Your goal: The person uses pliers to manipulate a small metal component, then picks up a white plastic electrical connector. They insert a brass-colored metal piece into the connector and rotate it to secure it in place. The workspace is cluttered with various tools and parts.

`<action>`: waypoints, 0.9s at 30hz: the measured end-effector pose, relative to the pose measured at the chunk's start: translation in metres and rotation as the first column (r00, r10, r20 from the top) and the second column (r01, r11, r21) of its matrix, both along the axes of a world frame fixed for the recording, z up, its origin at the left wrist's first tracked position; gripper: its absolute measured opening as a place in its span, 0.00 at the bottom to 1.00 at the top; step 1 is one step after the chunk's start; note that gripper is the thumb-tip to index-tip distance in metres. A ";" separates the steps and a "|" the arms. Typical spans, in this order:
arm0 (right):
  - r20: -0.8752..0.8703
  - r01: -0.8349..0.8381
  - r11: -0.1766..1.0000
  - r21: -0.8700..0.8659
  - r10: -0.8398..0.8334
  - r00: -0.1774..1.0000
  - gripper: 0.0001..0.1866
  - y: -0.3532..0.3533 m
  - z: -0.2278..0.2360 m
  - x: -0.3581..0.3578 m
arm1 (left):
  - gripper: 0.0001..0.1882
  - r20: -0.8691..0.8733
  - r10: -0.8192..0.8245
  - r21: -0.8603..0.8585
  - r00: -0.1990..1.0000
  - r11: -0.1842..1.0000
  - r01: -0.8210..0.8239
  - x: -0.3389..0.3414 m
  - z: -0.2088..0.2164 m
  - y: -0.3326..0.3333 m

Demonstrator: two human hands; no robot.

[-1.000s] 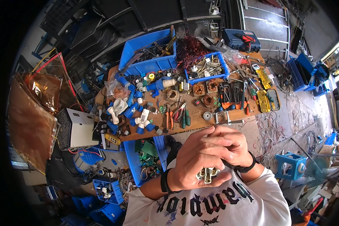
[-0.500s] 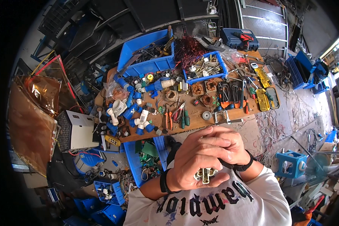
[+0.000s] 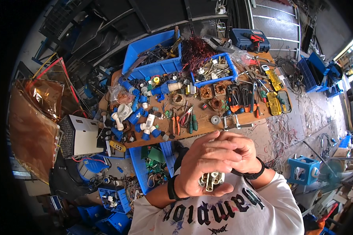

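Observation:
Close to my chest, my left hand (image 3: pixel 208 160) is closed around a small pale part with brass-coloured metal pieces (image 3: pixel 211 181), which looks like the inside of a plug or socket. Its lower end shows between my thumb and fingers; the rest is hidden in the palm. Against it, my right hand (image 3: pixel 241 150) is curled shut, its fingertips tucked behind the left fingers. Whatever the right fingers grip is out of sight. Ahead on the wooden table (image 3: pixel 208 135) are orange-handled pliers (image 3: pixel 175 123), green-handled pliers (image 3: pixel 192 122) and several blue and white plug connectors (image 3: pixel 147 127).
A large blue crate (image 3: pixel 153 68) and a blue tray of metal pins (image 3: pixel 215 70) stand on the table's far side. Hex keys, a yellow case (image 3: pixel 273 103) and a drill on a toolbox (image 3: pixel 249 41) lie rightward. Below the table's front edge sits a blue crate of circuit boards (image 3: pixel 155 160).
My left hand has shifted slightly left and its fingers have loosened a little, so more of the pale part shows. My right hand stays nearly in place.

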State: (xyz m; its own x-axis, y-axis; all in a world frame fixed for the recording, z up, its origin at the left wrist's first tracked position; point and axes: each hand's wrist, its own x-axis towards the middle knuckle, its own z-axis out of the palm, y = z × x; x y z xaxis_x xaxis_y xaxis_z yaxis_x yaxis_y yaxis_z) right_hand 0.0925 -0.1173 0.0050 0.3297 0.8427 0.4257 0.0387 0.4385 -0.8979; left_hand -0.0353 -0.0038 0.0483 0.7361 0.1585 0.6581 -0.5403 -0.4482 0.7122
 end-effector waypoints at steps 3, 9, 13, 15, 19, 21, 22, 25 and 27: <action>-0.001 -0.013 1.000 0.017 0.013 1.000 0.14 -0.001 0.001 0.000 | 0.26 0.000 0.012 0.026 1.000 1.000 -0.012 0.000 -0.003 0.002; 0.057 -0.062 0.998 -0.007 0.062 0.996 0.12 0.000 -0.001 0.004 | 0.27 0.026 0.021 0.064 0.999 0.998 -0.023 -0.001 -0.002 0.007; 0.054 -0.103 0.993 -0.052 0.106 0.993 0.12 0.003 0.004 0.005 | 0.26 0.016 0.027 0.082 1.000 0.996 -0.029 -0.005 0.002 0.010; 0.031 -0.118 0.990 -0.077 0.121 0.992 0.11 0.005 0.004 0.003 | 0.26 0.015 0.039 0.081 0.999 0.996 -0.040 -0.006 0.000 0.010; -0.108 -0.158 0.976 -0.151 0.143 0.984 0.26 0.011 -0.002 -0.007 | 0.25 0.012 0.046 0.037 0.999 0.998 -0.046 -0.014 -0.008 0.015; -0.191 -0.190 0.967 -0.172 0.157 0.969 0.26 0.017 -0.005 -0.014 | 0.24 0.020 0.046 0.002 0.999 0.999 -0.046 -0.017 -0.011 0.022; -0.232 -0.207 0.962 -0.181 0.163 0.959 0.27 0.021 -0.006 -0.017 | 0.24 0.014 0.047 0.002 0.999 0.999 -0.047 -0.020 -0.012 0.024; -0.208 -0.231 0.954 -0.191 0.190 0.959 0.26 0.032 -0.009 -0.021 | 0.24 0.008 0.045 -0.015 0.999 0.999 -0.045 -0.028 -0.013 0.035; -0.222 -0.227 0.958 -0.176 0.186 0.957 0.26 0.040 -0.007 -0.026 | 0.23 0.010 0.037 -0.052 0.999 0.998 -0.037 -0.032 -0.014 0.043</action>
